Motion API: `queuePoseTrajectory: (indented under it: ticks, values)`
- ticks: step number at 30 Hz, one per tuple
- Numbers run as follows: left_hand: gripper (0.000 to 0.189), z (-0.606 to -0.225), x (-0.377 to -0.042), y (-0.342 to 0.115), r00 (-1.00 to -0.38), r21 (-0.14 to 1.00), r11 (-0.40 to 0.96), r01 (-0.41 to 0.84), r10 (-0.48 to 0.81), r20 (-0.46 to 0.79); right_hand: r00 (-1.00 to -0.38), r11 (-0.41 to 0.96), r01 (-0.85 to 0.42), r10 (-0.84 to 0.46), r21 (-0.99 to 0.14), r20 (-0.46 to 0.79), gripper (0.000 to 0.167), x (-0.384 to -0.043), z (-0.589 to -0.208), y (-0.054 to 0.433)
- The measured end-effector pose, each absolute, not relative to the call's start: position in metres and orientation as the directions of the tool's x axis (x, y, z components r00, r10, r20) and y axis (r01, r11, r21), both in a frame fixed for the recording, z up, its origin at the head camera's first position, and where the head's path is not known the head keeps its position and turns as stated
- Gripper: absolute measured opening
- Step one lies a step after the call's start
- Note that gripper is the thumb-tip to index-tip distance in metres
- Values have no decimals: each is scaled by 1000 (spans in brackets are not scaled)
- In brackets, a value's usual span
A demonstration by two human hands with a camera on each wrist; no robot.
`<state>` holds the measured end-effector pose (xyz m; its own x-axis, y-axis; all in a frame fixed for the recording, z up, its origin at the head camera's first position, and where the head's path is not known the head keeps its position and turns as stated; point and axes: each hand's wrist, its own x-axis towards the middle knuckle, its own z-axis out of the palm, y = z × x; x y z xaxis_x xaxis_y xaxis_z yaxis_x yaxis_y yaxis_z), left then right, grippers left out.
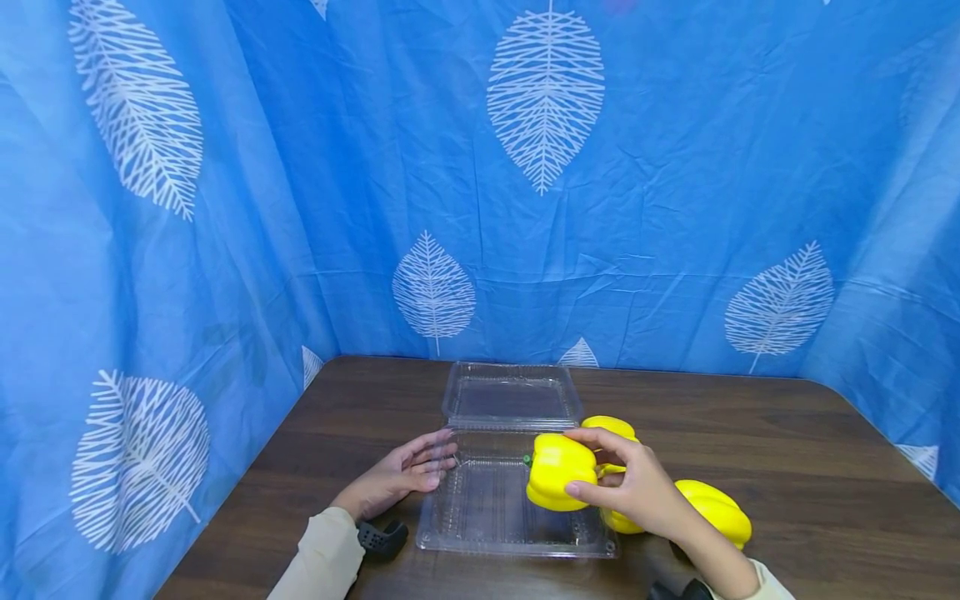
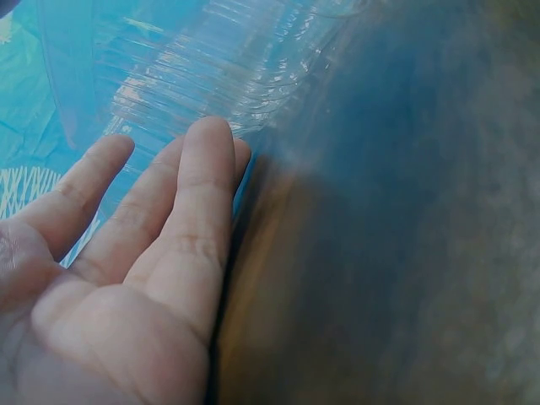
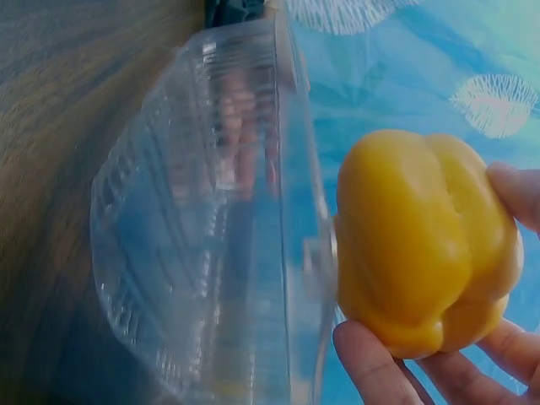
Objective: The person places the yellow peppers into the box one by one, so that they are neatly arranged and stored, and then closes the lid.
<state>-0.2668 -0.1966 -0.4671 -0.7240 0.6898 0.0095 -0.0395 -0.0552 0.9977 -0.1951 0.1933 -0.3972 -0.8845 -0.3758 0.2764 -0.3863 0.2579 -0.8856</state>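
Taking the clear tray [image 1: 491,504] as my dial in the head view, I have the right hand [image 1: 641,487] reaching in from three o'clock, its thumb and fingers gripping a yellow pepper [image 1: 561,472]. The pepper is held above the half of the tray toward three o'clock, with its green stem [image 1: 528,460] pointing to nine. I can't tell from the right wrist view whether it touches the rim.

The left hand [image 1: 397,475] is at nine o'clock with nothing in its grasp, fingers relaxed and extended at the tray's edge; I can't make out whether they touch the plastic.

The lid [image 1: 513,398] lies folded back at twelve. I see more yellow peppers: one at two o'clock [image 1: 609,427], one just past three [image 1: 624,522] partly hidden by the right hand, and one farther out at three [image 1: 716,510]. All this is on a dark wooden surface [image 1: 817,492], with a blue curtain [image 1: 660,167] beyond at twelve.
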Motion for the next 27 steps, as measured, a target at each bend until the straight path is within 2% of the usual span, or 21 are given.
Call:
queuePoseTrajectory:
  ticks: [27]
  values:
    - [84, -466, -264, -196, -759, 998, -17, -62, 650, -36, -894, 239, -327, -392, -914, 217, 63, -194, -397, 156]
